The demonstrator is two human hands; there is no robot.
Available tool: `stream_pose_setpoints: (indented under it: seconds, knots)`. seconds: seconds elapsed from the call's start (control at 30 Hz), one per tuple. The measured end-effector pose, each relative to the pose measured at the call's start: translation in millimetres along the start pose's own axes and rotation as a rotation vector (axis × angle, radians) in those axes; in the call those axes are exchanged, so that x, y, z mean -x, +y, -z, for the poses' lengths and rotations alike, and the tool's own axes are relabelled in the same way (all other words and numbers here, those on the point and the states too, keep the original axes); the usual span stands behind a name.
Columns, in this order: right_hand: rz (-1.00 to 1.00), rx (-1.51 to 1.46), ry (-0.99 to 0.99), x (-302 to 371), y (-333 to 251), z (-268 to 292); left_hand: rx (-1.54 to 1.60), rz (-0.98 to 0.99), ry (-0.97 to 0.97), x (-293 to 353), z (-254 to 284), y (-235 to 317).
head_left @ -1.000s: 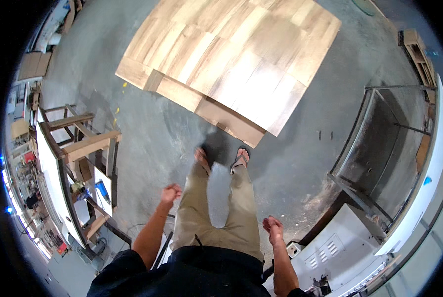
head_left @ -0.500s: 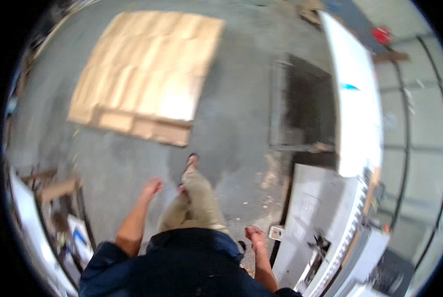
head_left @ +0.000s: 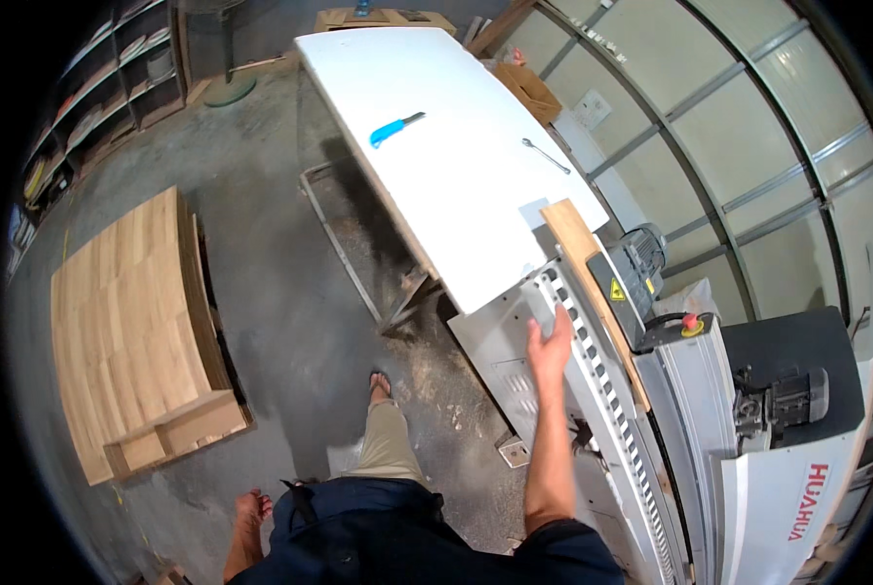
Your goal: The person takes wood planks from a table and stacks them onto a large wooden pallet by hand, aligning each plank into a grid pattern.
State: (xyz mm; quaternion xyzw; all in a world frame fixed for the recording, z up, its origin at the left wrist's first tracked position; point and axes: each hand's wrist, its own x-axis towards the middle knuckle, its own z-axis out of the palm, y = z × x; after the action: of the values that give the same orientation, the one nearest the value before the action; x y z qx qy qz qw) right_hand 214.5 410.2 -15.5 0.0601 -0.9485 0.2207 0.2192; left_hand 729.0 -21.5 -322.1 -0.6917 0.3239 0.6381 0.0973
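Observation:
My right hand [head_left: 552, 343] reaches to the machine on the right, its thumb and fingers apart. It lies at the toothed black-and-white rail [head_left: 593, 375] along the machine's near edge, seemingly touching it, with nothing held. Low on the left, my left hand [head_left: 253, 505] hangs by my side, fingers loosely bent and holding nothing visible. Ahead of the right hand stands a table with a white top [head_left: 436, 205]. On it lie a blue-handled knife [head_left: 396, 129] and a metal wrench [head_left: 546, 156].
Stacked wooden panels [head_left: 134, 322] lie on the floor to the left. A wooden strip [head_left: 593, 292] runs along the machine beside a grey motor [head_left: 639, 255] and a red button [head_left: 690, 323]. Far left are loaded shelves [head_left: 105, 88]; a cardboard box [head_left: 528, 93] stands behind the table.
My view has swung right, so the white table and machine now sit nearer the middle. My right hand has risen from my side to the machine's rail; my left hand has dropped lower.

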Motion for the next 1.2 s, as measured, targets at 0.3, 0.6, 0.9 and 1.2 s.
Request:
stream_pose_setpoints:
  seconds: [0.3, 0.6, 0.9, 1.2]
  knots:
    - [-0.059, 0.514, -0.506, -238, 110, -11, -0.188, -0.382, -0.427, 96, -292, 173]
    - [0.278, 0.139, -0.574, -261, 17, -106, -0.2, -0.669, -0.591, 220, -380, 213]
    - [0.936, -0.141, -0.908, -18, -227, -141, 0.795, -0.522, -0.582, 229, -339, 156]
    - [0.941, -0.265, -1.401, 241, -284, -237, 1.159, -0.307, 0.131, 20, -121, 73]
